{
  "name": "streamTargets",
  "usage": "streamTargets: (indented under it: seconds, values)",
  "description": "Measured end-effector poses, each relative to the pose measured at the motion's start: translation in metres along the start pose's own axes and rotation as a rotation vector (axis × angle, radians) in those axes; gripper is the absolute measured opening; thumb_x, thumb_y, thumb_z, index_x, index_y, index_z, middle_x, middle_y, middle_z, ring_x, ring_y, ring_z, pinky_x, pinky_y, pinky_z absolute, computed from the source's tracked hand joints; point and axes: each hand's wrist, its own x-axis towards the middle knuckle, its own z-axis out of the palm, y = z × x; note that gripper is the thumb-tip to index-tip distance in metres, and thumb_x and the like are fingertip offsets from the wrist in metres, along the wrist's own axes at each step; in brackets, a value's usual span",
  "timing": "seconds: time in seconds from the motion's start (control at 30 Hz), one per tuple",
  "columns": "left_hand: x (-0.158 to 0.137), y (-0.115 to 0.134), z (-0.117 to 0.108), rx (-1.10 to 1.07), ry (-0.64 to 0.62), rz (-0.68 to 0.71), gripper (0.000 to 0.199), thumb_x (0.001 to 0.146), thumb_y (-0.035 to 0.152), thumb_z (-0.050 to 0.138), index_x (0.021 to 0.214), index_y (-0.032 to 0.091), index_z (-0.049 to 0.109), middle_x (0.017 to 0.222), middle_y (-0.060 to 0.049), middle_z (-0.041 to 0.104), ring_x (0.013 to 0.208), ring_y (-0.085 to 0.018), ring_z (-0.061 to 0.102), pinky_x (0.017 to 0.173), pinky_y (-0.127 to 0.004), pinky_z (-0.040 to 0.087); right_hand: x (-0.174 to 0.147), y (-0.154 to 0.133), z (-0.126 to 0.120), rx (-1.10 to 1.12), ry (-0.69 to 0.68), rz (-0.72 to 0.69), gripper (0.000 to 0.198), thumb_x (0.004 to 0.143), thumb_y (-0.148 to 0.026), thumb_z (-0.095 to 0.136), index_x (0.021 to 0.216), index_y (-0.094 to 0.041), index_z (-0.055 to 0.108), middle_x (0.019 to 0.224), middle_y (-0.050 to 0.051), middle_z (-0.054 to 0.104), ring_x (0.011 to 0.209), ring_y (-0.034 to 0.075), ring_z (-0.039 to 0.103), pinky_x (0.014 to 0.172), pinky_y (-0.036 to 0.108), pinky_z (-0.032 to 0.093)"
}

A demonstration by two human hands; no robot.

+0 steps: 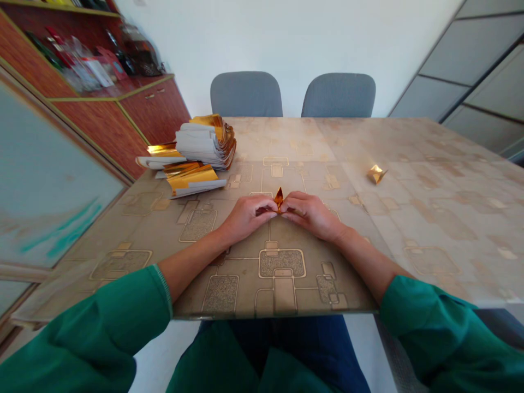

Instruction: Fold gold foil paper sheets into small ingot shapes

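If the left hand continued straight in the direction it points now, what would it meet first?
Most likely the folded gold foil paper at its fingers, then the right hand; exact depth is unclear.

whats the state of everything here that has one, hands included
gold piece in hand: folded, pointed end up
left hand: pinching its left side
right hand: pinching its right side
other gold piece: folded, lying on the table
paper pile: stacked unevenly
green sleeves: forearms bare below them
grey chairs: upright
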Motion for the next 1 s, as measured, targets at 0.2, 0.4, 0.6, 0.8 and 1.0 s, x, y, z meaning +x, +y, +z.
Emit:
streamTargets:
  seconds: [0.2,0.4,0.6,0.8,1.0]
  values:
    - [0.000,-0.002,-0.001,-0.066,-0.007,-0.067,0.009,0.088,0.021,0.060,0.089,0.018,0.068,0.088,-0.003,0.071,0.080,-0.015,0.064,0.075,-0.027,0.047,-0.002,0.001,-0.002,0.000,-0.009,0.027,0.006,0.094,-0.019,0.056,0.096,-0.018,0.062,0.091,0.004,0.060,0.084,0.015,0.056,0.074,0.028,0.045]
    - [0.001,-0.003,-0.006,-0.106,-0.046,-0.076,0.010,0.088,0.024,0.059,0.086,0.017,0.066,0.083,-0.002,0.068,0.076,-0.014,0.061,0.072,-0.026,0.047,0.001,0.000,-0.008,-0.139,-0.014,-0.021,0.017,0.096,-0.018,0.051,0.103,-0.023,0.065,0.097,0.005,0.058,0.094,0.020,0.050,0.082,0.033,0.044]
    - [0.000,-0.001,-0.006,-0.203,-0.113,-0.068,0.007,0.084,0.018,0.058,0.089,0.016,0.063,0.092,-0.005,0.069,0.083,-0.015,0.066,0.078,-0.029,0.053,0.003,0.005,-0.012,-0.161,0.049,-0.037,0.018,0.091,-0.014,0.054,0.102,-0.023,0.065,0.126,0.009,0.052,0.109,0.023,0.049,0.093,0.039,0.043]
    - [0.001,-0.003,0.001,-0.334,0.028,-0.158,0.024,0.086,0.017,0.057,0.109,0.018,0.053,0.099,-0.006,0.070,0.089,-0.016,0.070,0.083,-0.031,0.056,0.003,0.005,-0.006,-0.082,0.045,0.027,0.008,0.094,-0.019,0.053,0.091,-0.020,0.060,0.092,0.005,0.061,0.088,0.018,0.055,0.078,0.031,0.045]
    - [-0.003,0.004,0.010,-0.352,0.204,-0.234,0.029,0.088,0.018,0.059,0.113,0.023,0.045,0.099,-0.004,0.070,0.086,-0.017,0.073,0.079,-0.030,0.059,0.005,-0.003,0.005,-0.047,0.239,0.161,0.006,0.090,-0.021,0.057,0.085,-0.020,0.057,0.081,0.002,0.058,0.071,0.013,0.052,0.066,0.026,0.041]
